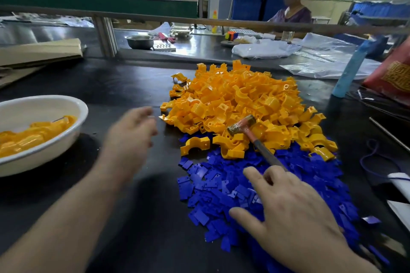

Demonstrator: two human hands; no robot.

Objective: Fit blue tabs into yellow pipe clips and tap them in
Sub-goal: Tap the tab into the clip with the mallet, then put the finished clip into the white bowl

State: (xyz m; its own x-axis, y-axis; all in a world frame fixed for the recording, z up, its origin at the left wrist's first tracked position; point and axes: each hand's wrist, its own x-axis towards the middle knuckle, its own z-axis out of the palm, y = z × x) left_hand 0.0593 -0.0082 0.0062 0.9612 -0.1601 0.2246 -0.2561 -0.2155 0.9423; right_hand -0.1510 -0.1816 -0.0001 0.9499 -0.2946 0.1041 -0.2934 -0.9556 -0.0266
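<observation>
A big heap of yellow pipe clips (244, 104) lies on the dark table, with a spread of blue tabs (221, 186) in front of it. My right hand (295, 213) rests over the blue tabs, holding a small hammer (241, 126) by its handle, with thumb and forefinger stretched out; the hammer's head lies on the yellow heap. My left hand (131, 139) hovers blurred left of the heap, fingers apart, holding nothing. One loose yellow clip (195, 144) sits at the heap's near edge.
A white bowl (55, 150) with finished yellow clips stands at the left. Cardboard (40, 51) lies at the far left, plastic bags (321, 66) and a blue tube (352, 66) at the right. A person sits behind a rail across the table.
</observation>
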